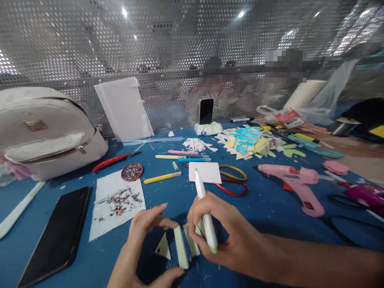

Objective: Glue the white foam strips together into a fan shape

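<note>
My left hand (pixel 144 244) spans a pale green strip (pixel 181 248), forefinger at its top end and thumb at its lower end. Held in my right hand (pixel 222 228) is a white marker pen (pixel 205 210) with a green tip pointing up and away and a green end near my palm. Left of the strip lies a small pale green triangle (pixel 164 247) with a dark dot. More pale green pieces (pixel 192 242) lie to its right, partly hidden by my right hand.
Beyond my hands lie a white card (pixel 204 173), scissors (pixel 237 186) and several markers (pixel 163 177). A phone (pixel 57 236) and a paper with beads (pixel 120 204) are left. A pink glue gun (pixel 295 184) lies right; cut pieces (pixel 249 142) are heaped behind.
</note>
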Action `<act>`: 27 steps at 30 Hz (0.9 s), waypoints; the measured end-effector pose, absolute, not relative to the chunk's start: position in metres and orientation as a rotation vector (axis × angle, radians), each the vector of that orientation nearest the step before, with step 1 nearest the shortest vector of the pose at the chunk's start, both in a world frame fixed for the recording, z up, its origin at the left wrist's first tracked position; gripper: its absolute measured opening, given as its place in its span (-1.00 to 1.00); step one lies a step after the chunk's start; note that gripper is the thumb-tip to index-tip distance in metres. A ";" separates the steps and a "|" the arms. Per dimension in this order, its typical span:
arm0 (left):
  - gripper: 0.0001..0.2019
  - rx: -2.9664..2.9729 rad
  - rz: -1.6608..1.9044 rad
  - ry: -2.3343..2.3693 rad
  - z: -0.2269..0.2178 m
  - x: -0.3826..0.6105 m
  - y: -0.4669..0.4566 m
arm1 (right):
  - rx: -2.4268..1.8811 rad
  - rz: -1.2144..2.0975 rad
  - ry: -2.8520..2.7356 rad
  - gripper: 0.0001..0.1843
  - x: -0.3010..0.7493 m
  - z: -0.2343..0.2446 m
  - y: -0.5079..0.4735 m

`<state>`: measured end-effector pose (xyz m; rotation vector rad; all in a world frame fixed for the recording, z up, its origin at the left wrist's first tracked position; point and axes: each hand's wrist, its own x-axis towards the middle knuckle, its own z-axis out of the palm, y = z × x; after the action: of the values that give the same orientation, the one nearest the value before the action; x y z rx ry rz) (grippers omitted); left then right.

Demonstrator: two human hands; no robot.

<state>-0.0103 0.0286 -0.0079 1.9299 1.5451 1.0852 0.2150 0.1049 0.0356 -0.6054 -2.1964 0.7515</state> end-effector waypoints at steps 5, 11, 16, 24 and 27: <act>-0.30 2.130 0.950 1.533 -0.007 -0.004 0.037 | -0.686 0.847 -2.283 -0.74 0.224 0.054 0.126; 0.02 2.296 0.705 1.592 -0.004 -0.004 0.041 | -0.798 0.945 -2.343 -0.79 0.230 0.060 0.138; 0.00 2.371 0.627 1.620 0.002 -0.021 0.047 | -0.745 0.925 -2.317 -0.80 0.231 0.052 0.136; -0.11 2.270 0.591 1.486 0.002 -0.026 0.048 | -0.674 0.934 -2.316 -0.77 0.224 0.051 0.133; -0.23 2.068 0.808 1.390 0.006 -0.020 0.045 | -0.662 0.973 -2.269 -0.77 0.221 0.046 0.130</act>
<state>-0.0200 0.0451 0.0060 2.0680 1.3904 0.8084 0.2214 0.1297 0.0456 -0.6617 -2.2691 0.9734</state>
